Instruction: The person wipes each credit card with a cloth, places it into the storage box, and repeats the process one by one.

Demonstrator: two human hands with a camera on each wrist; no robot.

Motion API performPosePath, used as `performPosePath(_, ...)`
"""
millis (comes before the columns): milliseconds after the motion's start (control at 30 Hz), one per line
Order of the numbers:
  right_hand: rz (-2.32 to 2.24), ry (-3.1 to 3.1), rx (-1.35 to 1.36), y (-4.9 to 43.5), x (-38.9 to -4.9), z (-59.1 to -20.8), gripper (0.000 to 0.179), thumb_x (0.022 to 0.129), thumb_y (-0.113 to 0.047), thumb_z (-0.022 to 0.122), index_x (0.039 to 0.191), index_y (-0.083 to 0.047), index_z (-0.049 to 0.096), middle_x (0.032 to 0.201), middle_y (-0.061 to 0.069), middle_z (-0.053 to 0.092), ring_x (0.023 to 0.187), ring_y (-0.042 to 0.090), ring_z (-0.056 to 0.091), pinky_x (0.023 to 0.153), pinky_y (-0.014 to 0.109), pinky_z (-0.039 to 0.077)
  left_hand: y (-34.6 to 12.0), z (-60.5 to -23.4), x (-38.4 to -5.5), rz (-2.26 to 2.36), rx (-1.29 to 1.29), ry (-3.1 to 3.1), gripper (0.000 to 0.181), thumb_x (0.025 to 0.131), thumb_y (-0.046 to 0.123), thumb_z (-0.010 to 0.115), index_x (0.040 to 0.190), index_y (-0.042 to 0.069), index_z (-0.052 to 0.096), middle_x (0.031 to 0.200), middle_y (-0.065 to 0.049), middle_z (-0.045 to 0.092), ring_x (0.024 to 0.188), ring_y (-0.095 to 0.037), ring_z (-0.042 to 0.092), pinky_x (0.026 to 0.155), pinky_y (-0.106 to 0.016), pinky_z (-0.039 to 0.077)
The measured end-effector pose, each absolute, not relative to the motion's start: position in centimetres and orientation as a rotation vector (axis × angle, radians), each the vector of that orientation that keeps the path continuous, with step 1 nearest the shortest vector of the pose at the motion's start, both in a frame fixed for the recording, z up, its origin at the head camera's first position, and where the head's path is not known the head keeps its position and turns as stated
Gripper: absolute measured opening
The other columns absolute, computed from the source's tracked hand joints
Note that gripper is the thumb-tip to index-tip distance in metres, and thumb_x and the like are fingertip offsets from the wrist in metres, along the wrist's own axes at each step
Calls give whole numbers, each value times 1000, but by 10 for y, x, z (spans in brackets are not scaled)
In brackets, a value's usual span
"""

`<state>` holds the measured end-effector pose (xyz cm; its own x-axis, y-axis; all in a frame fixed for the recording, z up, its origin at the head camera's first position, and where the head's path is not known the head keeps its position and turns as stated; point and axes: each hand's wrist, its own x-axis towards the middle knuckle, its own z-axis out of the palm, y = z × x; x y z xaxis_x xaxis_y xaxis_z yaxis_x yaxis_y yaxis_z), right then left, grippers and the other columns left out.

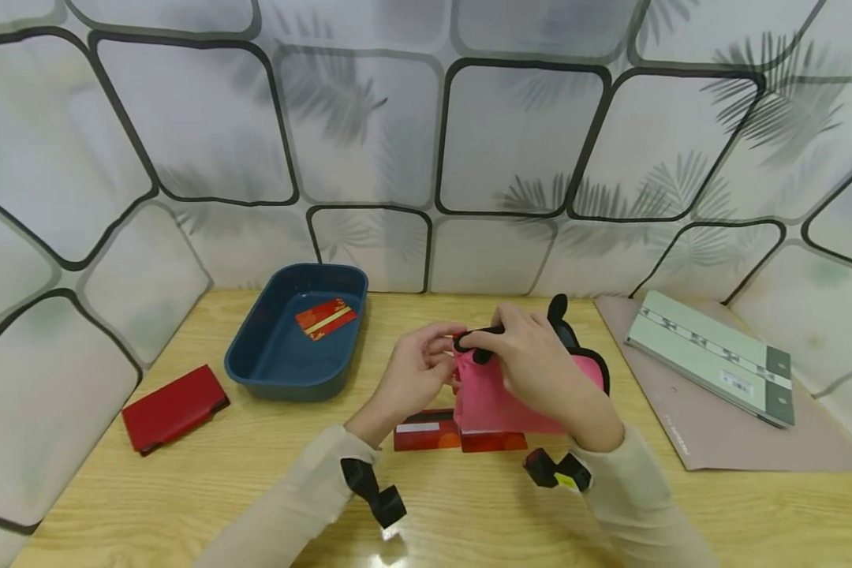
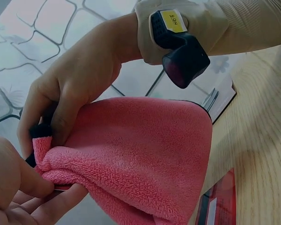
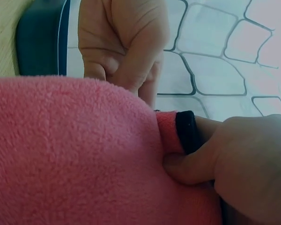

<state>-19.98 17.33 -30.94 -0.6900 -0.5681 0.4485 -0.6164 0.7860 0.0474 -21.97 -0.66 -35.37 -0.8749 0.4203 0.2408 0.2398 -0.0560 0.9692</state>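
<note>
Folded fuzzy pink cloth (image 1: 488, 401) with black edging hangs over the table in front of me. My right hand (image 1: 532, 355) grips it near its top edge, with the thumb pressed into the pile in the right wrist view. At the cloth's left end, my left hand (image 1: 420, 367) pinches a red card (image 2: 63, 187), of which only a sliver shows between thumb and fingers; the cloth hides the rest. Two more red cards, a left one (image 1: 426, 436) and a right one (image 1: 495, 442), lie on the table below the cloth, which partly overlaps them in the head view.
A blue bin (image 1: 254, 386) stands at the back left with a red and gold card (image 1: 326, 318) inside. Left of it lies a red wallet (image 1: 175, 410). A green notebook (image 1: 706, 355) rests on a greyish-pink folder (image 1: 745, 454) at the right. A patterned curtain (image 1: 369, 126) borders the wooden table.
</note>
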Motion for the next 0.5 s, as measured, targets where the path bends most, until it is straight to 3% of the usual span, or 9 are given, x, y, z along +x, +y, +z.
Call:
performPosePath(300, 213, -2617, 911, 180, -202, -304, 40, 85, 10, 54, 102, -20, 74, 80, 2, 49, 68, 16, 45, 64, 32, 33, -9, -352, -221, 2040, 668, 2024, 43, 87, -16, 44, 128, -4, 53, 111, -25, 67, 65, -13, 61, 69, -46, 59)
performPosePath(400, 237, -2654, 926, 185, -203, -303, 41, 85, 10, 53, 103, -19, 74, 77, 1, 49, 66, 14, 45, 65, 31, 34, -9, -350, -221, 2038, 641, 1983, 42, 87, -18, 43, 126, -6, 52, 96, -20, 67, 60, -14, 54, 70, -47, 59)
performPosePath(500, 255, -2701, 903, 191, -204, -301, 42, 84, 10, 51, 105, -18, 74, 75, -1, 49, 66, 12, 45, 64, 31, 34, -8, -349, -220, 2043, 607, 1946, 42, 87, -19, 42, 126, -7, 50, 73, -8, 53, 56, -15, 46, 73, -53, 57)
